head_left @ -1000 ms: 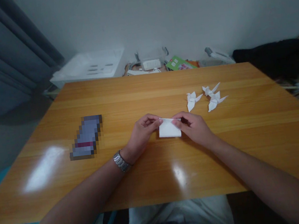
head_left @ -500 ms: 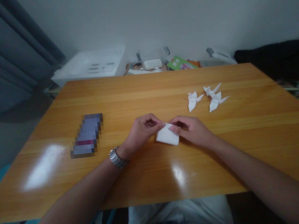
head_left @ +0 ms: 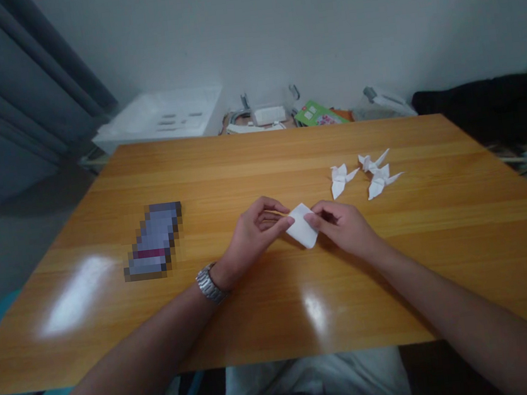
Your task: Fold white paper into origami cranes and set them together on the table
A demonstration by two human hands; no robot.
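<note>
A small folded sheet of white paper [head_left: 303, 231] is held just above the table, turned so that one corner points toward me. My left hand [head_left: 261, 226] pinches its left corner between thumb and fingers; a metal-band watch is on that wrist. On the opposite side my right hand [head_left: 343, 225] grips the right edge, thumb on top and fingers curled behind, partly hidden. Beyond my right hand lie three white paper cranes: one crane [head_left: 341, 180] a little apart on the left, a second crane [head_left: 379, 180] and a third crane [head_left: 370, 162] close together.
The wooden table [head_left: 240, 327] spans the view. A pixelated phone [head_left: 154, 238] lies on its left side. Past the far edge are a white tray [head_left: 172, 109], a green booklet [head_left: 318, 114] and a dark cloth [head_left: 481, 103]. A grey curtain [head_left: 4, 94] hangs at left.
The paper has been turned from a wide, flat-edged pose to a diamond-like one and moved slightly away from me. Both hands keep hold of it; the cranes and phone stay put.
</note>
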